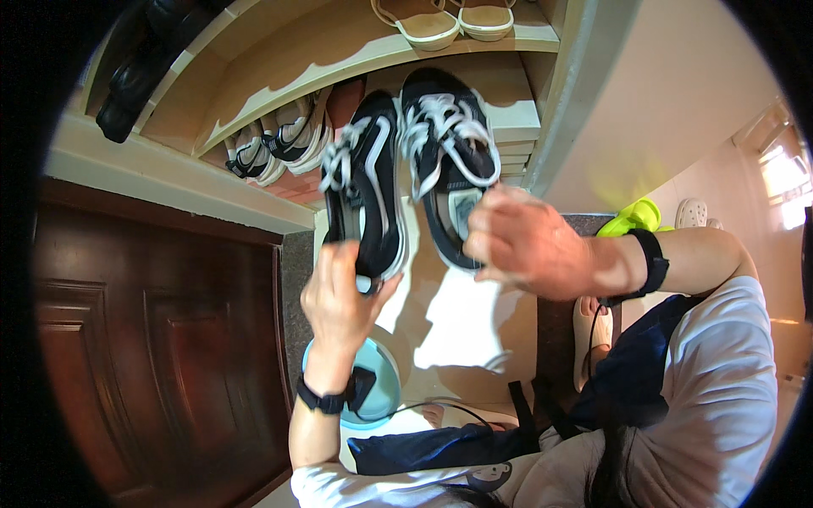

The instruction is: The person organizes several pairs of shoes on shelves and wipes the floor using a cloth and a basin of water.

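My left hand (343,295) grips the heel of a black sneaker (378,159) with white laces and a white side stripe. That shoe is tilted, so its outer side shows. Beside it, my right hand (524,241) holds the matching sneaker (454,136) by the heel and collar, its laced top facing up. The two shoes touch or nearly touch near their front halves, toes pointing away from me. Both are before the lower compartment of a wooden shoe cabinet (356,70). The fingertips of my right hand are partly hidden.
Tan-soled sandals (425,28) stand on the upper shelf; black-and-grey sneakers (298,143) and stacked white boxes (514,133) are below. A light blue round tub (375,381) is by my left forearm. A dark wooden door (159,343) stands left; lime-green footwear (635,219) lies right.
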{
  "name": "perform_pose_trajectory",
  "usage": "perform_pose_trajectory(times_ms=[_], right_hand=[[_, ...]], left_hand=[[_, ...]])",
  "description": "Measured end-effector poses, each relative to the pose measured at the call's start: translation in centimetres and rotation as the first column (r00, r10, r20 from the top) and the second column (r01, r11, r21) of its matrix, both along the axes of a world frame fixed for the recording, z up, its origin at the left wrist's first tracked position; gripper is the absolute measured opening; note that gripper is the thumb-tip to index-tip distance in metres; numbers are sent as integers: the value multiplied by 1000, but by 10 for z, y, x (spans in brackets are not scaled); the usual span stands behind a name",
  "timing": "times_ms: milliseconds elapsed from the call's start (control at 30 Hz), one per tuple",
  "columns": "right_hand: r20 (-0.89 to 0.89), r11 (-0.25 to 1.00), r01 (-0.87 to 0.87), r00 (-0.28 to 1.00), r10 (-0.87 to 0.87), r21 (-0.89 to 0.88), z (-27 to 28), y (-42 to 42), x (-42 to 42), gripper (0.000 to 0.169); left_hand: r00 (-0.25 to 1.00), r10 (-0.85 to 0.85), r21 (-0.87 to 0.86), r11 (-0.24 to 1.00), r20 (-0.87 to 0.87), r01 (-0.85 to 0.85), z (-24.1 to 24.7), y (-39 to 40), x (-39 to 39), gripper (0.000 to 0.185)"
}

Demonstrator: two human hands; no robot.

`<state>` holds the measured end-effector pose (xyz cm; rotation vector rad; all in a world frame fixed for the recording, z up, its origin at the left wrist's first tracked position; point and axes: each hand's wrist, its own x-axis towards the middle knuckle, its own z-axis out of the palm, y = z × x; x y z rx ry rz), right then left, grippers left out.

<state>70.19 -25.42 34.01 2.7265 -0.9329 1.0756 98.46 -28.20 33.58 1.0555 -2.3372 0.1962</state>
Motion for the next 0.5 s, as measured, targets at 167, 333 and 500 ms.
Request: perform_pose_trajectory(times_ms=[167,333,500], right_hand=[[-134,986,140,983,-127,93,-8,-45,-11,44],[-64,980,198,978,-200,-37,-18,-92,-7,43],[-23,978,207,978,-207,-15,-35,-123,5,45]], left_hand=[[998,-18,-128,992,-53,11,-11,-64,-37,67],[995,36,-111,993,-89,-45,-21,-107,-56,67],[993,65,-112,991,-103,-77,-34,-127,-57,68]])
